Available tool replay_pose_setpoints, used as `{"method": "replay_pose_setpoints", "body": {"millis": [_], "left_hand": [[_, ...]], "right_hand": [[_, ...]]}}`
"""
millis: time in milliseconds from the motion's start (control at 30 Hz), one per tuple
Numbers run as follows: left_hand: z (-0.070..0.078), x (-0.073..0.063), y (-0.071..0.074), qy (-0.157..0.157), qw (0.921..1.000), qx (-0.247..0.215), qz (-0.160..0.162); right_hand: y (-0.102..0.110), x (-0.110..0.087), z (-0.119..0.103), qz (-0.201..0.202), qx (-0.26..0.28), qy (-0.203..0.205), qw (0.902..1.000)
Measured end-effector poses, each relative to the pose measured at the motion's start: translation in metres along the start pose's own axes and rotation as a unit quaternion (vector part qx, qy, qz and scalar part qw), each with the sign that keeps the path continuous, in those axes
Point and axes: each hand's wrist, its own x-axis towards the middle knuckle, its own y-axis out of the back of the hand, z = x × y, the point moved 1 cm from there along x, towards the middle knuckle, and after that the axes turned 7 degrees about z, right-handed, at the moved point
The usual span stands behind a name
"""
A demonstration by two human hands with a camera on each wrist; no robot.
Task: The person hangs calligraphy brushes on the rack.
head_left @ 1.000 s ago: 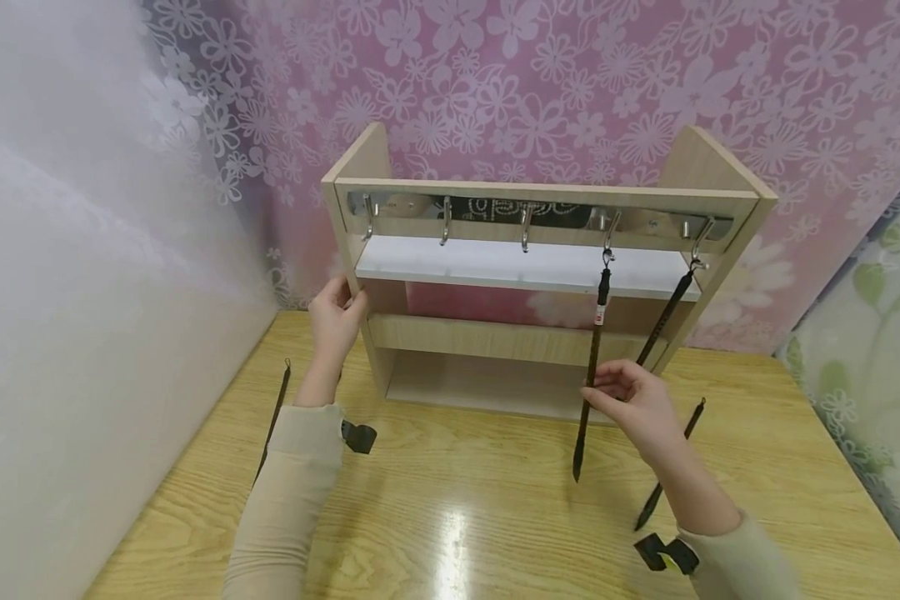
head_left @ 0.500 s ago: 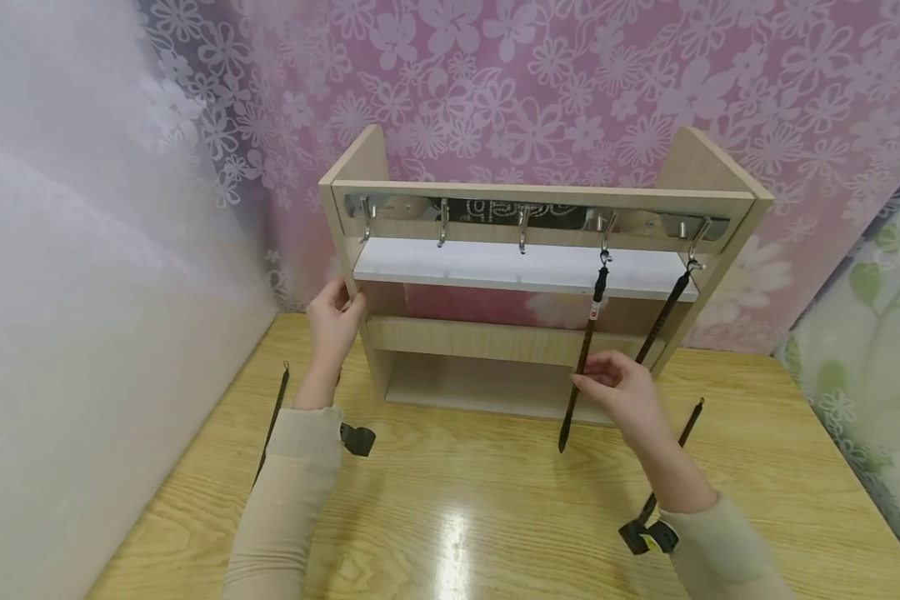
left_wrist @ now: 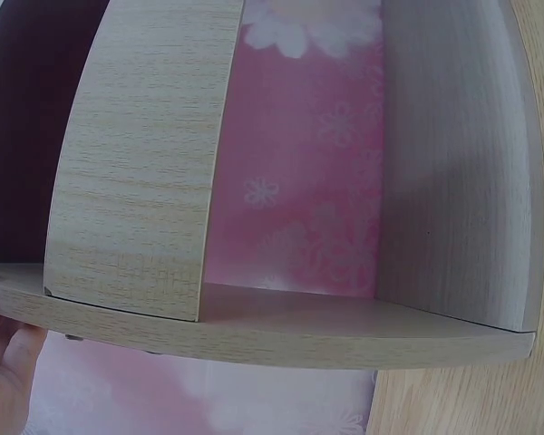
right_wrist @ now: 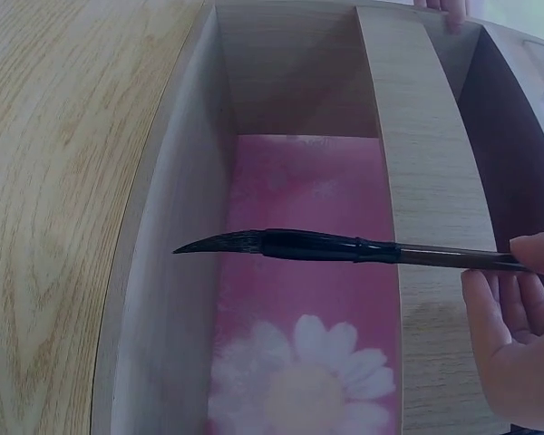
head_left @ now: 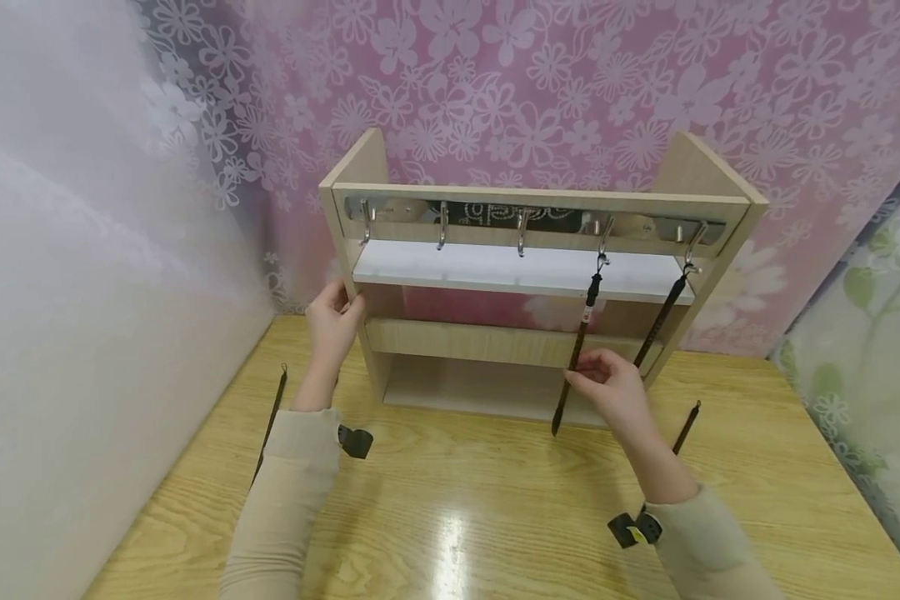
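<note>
Head view: right of centre, the brush (head_left: 581, 335) hangs on a hook (head_left: 607, 233), slanting down-left; the right hand (head_left: 612, 392), the nearer, pinches it below its middle. At left, the left hand (head_left: 333, 325) pinches the side of the rack (head_left: 465, 341). I count five hooks, four brushes: two hanging, two on the table (head_left: 405, 508). Left wrist view: the left hand, lower left, holds the rack's edge. Right wrist view: the brush runs leftward from the pinch.

Hook-rail lettering (head_left: 487, 215) and brush label (head_left: 587, 314): unreadable
</note>
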Motion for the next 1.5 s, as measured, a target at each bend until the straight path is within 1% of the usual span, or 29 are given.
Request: {"method": "replay_pose_setpoints", "body": {"millis": [200,300,433,700,800,967,1033,1167,1333,1500], "left_hand": [[0.002,-0.001,0.001,0.012,0.9999,0.000,-0.007],[0.002,-0.001,0.001,0.017,0.9998,-0.004,-0.009],[0.001,0.000,0.001,0.016,0.9998,-0.006,-0.009],[0.000,0.001,0.000,0.016,0.9998,-0.009,-0.007],[0.004,0.001,0.000,0.015,0.9998,-0.012,-0.007],[0.026,-0.006,0.002,0.004,1.0000,-0.004,-0.004],[0.032,-0.008,0.002,0.001,1.0000,-0.001,-0.004],[0.033,-0.009,0.003,0.001,1.0000,-0.005,-0.003],[0.032,-0.008,0.003,0.008,0.9999,-0.011,-0.004],[0.031,-0.008,0.002,0.012,0.9998,-0.014,-0.005]], "right_hand": [[-0.001,0.001,0.002,0.007,-0.025,0.006,0.9996],[-0.001,0.002,0.003,0.010,-0.024,0.003,0.9997],[-0.001,0.003,0.003,0.016,-0.025,-0.002,0.9996],[0.000,0.006,0.005,0.019,-0.034,0.002,0.9993],[0.000,0.007,0.006,0.019,-0.032,0.001,0.9993],[0.000,0.008,0.007,0.022,-0.031,0.009,0.9992],[0.000,0.008,0.007,0.025,-0.030,0.014,0.9991],[0.001,0.008,0.007,0.027,-0.012,0.023,0.9993],[0.002,0.005,0.006,0.019,0.020,0.023,0.9993],[0.005,0.000,0.005,0.019,0.016,0.018,0.9995]]}}
